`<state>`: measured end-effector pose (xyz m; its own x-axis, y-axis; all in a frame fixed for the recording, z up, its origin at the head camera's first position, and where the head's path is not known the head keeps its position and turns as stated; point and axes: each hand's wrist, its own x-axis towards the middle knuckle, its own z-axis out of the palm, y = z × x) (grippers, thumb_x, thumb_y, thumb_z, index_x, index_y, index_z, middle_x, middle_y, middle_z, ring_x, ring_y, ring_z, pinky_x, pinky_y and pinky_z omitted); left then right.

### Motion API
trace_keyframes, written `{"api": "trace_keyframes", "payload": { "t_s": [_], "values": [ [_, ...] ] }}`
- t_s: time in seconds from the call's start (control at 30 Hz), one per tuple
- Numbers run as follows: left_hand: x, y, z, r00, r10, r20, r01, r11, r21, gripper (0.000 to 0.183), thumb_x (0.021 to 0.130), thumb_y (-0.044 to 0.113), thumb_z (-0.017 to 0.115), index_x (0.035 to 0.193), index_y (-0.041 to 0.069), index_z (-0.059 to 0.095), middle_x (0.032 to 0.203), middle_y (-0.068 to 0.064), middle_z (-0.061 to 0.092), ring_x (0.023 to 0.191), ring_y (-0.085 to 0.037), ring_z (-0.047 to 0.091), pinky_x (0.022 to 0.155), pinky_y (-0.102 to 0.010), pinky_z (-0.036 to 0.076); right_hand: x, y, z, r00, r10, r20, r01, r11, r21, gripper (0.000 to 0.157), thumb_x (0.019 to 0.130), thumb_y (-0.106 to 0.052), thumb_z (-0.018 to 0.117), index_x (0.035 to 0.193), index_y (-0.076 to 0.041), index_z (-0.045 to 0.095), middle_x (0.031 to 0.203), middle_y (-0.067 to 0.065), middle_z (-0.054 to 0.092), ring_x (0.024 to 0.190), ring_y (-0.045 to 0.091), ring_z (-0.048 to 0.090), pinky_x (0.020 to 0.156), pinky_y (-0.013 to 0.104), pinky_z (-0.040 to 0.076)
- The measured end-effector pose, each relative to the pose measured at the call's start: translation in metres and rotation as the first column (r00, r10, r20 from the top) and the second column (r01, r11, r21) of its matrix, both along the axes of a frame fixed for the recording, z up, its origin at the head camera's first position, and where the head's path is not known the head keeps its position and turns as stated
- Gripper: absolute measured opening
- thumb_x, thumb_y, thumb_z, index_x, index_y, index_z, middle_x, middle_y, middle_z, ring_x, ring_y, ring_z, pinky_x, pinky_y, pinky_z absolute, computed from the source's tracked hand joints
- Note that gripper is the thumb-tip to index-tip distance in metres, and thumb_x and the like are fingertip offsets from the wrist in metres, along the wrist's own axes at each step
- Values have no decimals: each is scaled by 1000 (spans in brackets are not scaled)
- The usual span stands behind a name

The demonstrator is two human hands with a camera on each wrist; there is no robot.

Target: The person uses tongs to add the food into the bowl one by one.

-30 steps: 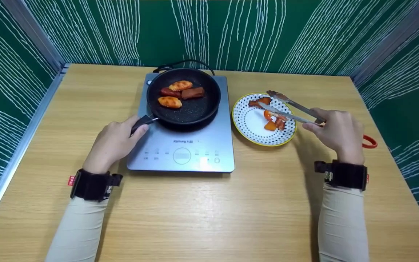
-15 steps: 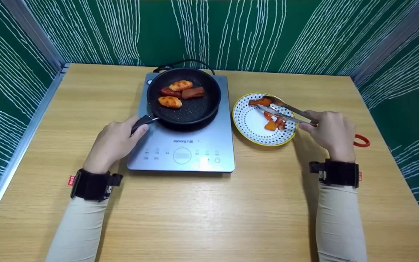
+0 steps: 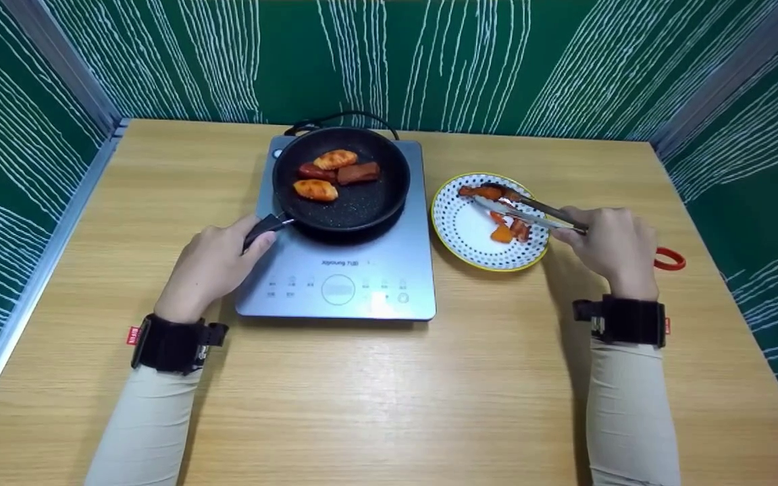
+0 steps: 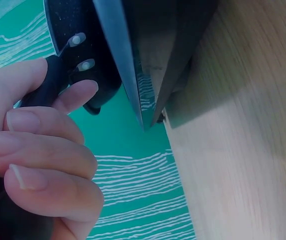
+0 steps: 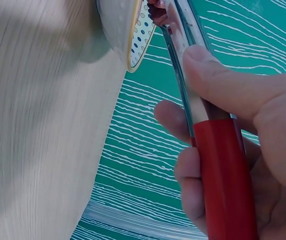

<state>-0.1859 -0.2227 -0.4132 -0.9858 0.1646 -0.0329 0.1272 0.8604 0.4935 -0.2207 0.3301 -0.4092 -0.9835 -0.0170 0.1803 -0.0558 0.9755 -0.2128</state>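
Note:
My left hand (image 3: 217, 266) grips the black handle (image 3: 262, 231) of a frying pan (image 3: 362, 208); in the left wrist view the fingers curl round that handle (image 4: 39, 92). Inside the pan lie two browned orange pieces like chicken wings (image 3: 316, 190), a red sausage-like piece (image 3: 317, 171) and a brown slab (image 3: 358, 173). My right hand (image 3: 612, 244) holds metal tongs (image 3: 541, 219), whose red grip (image 5: 225, 180) shows in the right wrist view. The tong tips close on a browned piece of food (image 3: 478, 192) at the back of a dotted plate (image 3: 462, 236).
The pan stands on a silver induction cooktop (image 3: 315, 260), with a black cable (image 3: 362, 115) behind it. Other orange and reddish food pieces (image 3: 502, 233) lie on the plate's right side. Green walls with white lines (image 3: 429, 61) border the wooden table (image 3: 375, 405).
My right hand has moved slightly left, and the spread tong arms have come together on the browned piece, which shifts slightly left. My left hand and the pan stay still.

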Motion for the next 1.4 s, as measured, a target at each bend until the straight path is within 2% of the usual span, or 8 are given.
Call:
{"api": "trace_keyframes", "payload": {
  "t_s": [0.47,0.77,0.97,1.13,1.4],
  "values": [
    [1,1,1,1000,7,8,-7,1000,7,37,112,46,50,132,16,59,92,-12,57,83,-31,56,68,-40,35,1,0,3,1000,9,-9,-9,1000,17,41,95,-34,83,132,-16,76,76,13,59,68,34,46,60,43,27],
    [0,-1,1,999,-25,-39,24,999,-31,37,113,47,49,122,13,59,83,-10,51,78,-32,54,66,-40,33,1,0,3,998,22,-54,-21,1000,17,42,93,-33,85,131,-16,76,73,14,62,61,33,41,55,42,24],
    [0,-1,2,1000,-18,-23,18,1000,-26,40,112,50,47,125,14,59,86,-11,53,79,-31,55,66,-40,34,3,-3,6,998,10,-70,-10,1000,-1,45,94,-35,83,133,-14,74,67,12,53,59,32,38,57,42,24],
    [0,0,1,1000,-10,-14,10,1000,-18,41,112,50,47,127,14,60,88,-12,55,81,-31,55,67,-40,34,6,-9,13,989,23,-143,-26,999,-20,43,94,-37,83,131,-15,76,66,13,54,56,31,38,53,41,23],
    [0,0,2,1000,0,7,0,1000,-11,39,112,49,48,128,14,59,87,-11,54,80,-31,55,67,-40,34,12,-25,25,957,65,-283,-80,996,-41,41,94,-36,84,128,-15,77,70,15,65,54,28,39,51,40,21]
  ]
}}
